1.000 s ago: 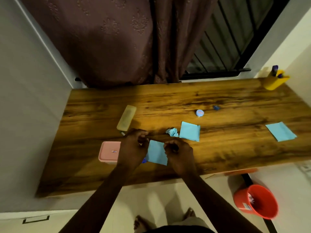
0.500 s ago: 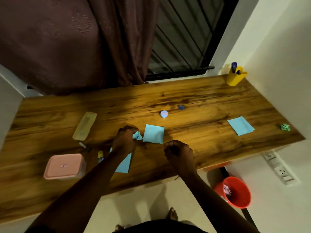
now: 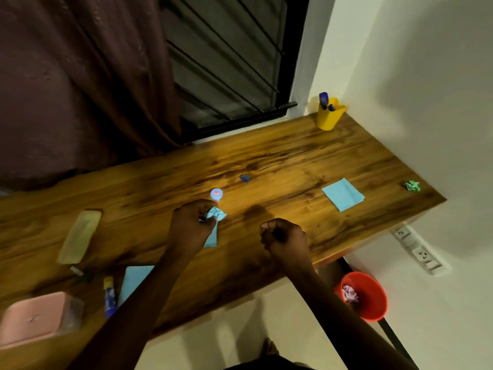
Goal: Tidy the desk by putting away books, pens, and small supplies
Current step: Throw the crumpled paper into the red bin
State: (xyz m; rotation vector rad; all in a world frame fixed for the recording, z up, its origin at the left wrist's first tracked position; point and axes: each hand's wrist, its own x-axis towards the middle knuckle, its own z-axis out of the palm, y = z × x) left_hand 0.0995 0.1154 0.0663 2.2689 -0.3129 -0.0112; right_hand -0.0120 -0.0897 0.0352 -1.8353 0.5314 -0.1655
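The left hand (image 3: 192, 225) is over the middle of the wooden desk (image 3: 293, 161). Its fingers (image 3: 206, 218) are curled tight around a crumpled blue paper ball (image 3: 217, 213). A flat blue sheet (image 3: 212, 238) peeks out from under that hand (I cannot tell if the hand holds it too). The right hand (image 3: 284, 237) is just beside, near the front edge of the desk. Its fingers are closed into a fist, and nothing shows inside it.

A small round tin with a blue lid (image 3: 216, 194) sits just behind the paper ball. A tiny blue thing (image 3: 245, 178) lies a bit farther back. A blue paper square (image 3: 342, 194) lies flat toward the right, and a green paper ball (image 3: 412, 186) sits near the right end. A yellow pen cup (image 3: 330, 117) stands in the far corner with 2 blue pens (image 3: 324, 98) in it.

To the left lie a clear pencil case (image 3: 80, 236), a glue stick (image 3: 110, 296), 1 more blue sheet (image 3: 134, 279) and a pink box (image 3: 37, 319). On the floor, under the right end of the desk, is a red bucket (image 3: 373, 305) with crumpled paper (image 3: 349, 293) in it.
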